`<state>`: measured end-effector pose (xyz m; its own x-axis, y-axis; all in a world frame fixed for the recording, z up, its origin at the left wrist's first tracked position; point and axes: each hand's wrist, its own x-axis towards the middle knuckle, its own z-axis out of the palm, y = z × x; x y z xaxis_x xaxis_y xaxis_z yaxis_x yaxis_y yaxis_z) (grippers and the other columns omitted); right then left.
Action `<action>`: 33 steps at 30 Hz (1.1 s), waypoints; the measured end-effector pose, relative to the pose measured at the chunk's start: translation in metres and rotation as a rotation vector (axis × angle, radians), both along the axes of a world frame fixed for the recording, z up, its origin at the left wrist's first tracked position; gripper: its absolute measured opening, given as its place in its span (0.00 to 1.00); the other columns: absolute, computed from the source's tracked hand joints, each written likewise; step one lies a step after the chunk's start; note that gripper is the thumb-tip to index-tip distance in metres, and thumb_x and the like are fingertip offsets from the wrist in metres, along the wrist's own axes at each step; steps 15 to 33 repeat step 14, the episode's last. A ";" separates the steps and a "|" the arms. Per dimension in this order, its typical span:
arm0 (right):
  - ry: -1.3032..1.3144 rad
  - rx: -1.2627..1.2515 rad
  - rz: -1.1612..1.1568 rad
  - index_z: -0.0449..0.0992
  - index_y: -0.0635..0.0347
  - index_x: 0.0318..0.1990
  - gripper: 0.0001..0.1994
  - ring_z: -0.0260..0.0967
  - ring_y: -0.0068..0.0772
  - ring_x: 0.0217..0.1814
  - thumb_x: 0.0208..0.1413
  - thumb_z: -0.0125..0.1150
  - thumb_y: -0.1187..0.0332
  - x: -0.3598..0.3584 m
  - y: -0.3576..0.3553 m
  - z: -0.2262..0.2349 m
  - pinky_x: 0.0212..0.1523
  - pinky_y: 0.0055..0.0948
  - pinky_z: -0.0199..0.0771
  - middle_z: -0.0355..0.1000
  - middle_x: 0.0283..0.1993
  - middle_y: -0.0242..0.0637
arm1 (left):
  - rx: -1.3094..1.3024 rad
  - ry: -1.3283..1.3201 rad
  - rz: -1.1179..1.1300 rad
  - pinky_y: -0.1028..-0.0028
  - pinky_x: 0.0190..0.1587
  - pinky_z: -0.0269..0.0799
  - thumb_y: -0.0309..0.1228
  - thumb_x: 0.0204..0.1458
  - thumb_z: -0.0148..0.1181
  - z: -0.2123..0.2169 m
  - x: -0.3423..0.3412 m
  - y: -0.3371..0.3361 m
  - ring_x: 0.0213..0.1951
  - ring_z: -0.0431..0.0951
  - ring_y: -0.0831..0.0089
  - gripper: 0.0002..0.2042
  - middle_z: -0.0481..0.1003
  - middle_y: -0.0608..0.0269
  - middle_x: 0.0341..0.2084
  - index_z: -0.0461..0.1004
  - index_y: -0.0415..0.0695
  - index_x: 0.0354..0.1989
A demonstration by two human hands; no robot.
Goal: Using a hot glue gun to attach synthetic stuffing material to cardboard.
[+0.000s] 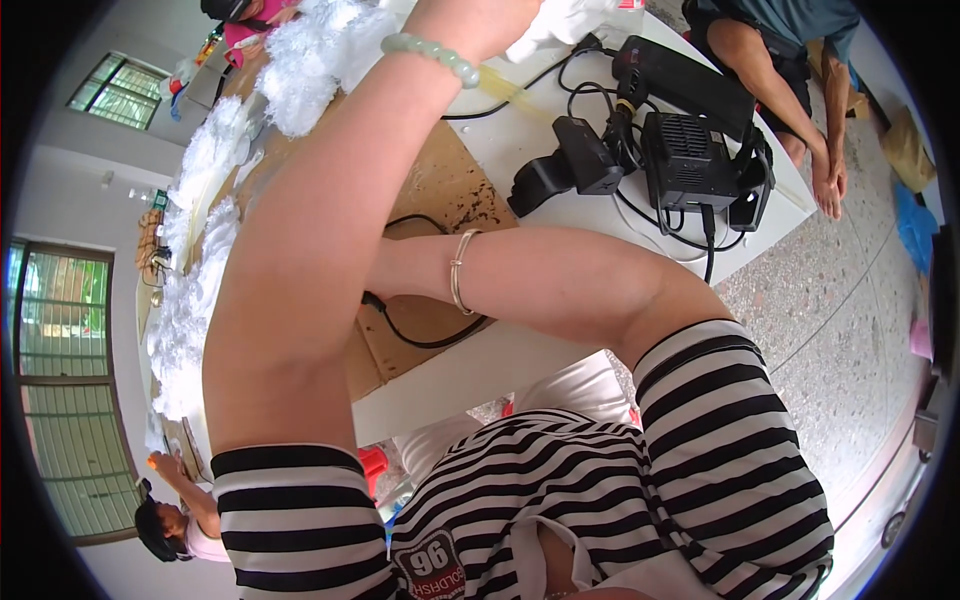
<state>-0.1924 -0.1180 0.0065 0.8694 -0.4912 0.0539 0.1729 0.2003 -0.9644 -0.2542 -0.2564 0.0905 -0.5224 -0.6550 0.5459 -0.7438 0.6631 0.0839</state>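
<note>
- At the far left, white fluffy stuffing [195,300] lies heaped in a long bank along the edge of the surface [470,365], with more of it [315,55] piled at the top, near where the hands work.
- The left hand [470,20], a pale green bead bracelet [432,55] at its wrist, reaches up and away across the surface to the picture's top edge. It meets a piece of white fabric [560,25] there; the fingers are cut off by the frame, so I cannot tell whether they are clenched or released.
- The right forearm, with a thin metal bangle [460,272], crosses leftward and passes under the left arm. The right hand is hidden, and its fingers cannot be judged.
- A worn brown patch [450,190] of the surface shows between the arms, a black cable [420,335] looping over it.
- To the right sit black electronic boxes [690,150] with tangled leads, apart from the stuffing.
- Far right, another person's hands [828,175] hang past the surface's corner.
</note>
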 end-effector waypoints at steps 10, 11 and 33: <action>0.079 0.081 -0.052 0.76 0.57 0.47 0.16 0.74 0.26 0.36 0.63 0.60 0.54 0.002 0.012 0.006 0.36 0.29 0.74 0.75 0.36 0.32 | 0.243 0.274 -0.570 0.77 0.24 0.68 0.22 0.51 0.59 0.030 0.060 0.235 0.21 0.74 0.74 0.07 0.78 0.58 0.26 0.82 0.36 0.36; 0.094 0.088 -0.062 0.76 0.57 0.47 0.16 0.74 0.26 0.36 0.64 0.60 0.54 0.001 0.012 0.006 0.36 0.29 0.75 0.75 0.37 0.32 | 0.336 0.407 -0.639 0.77 0.24 0.68 0.21 0.51 0.57 0.033 0.066 0.254 0.22 0.74 0.73 0.08 0.77 0.55 0.26 0.82 0.34 0.35; 0.141 0.096 -0.082 0.76 0.57 0.47 0.16 0.74 0.26 0.37 0.64 0.60 0.53 0.003 0.009 0.008 0.38 0.29 0.76 0.75 0.37 0.32 | 0.366 0.787 -0.778 0.77 0.24 0.69 0.21 0.51 0.55 0.029 0.075 0.285 0.21 0.74 0.71 0.08 0.76 0.52 0.24 0.80 0.29 0.32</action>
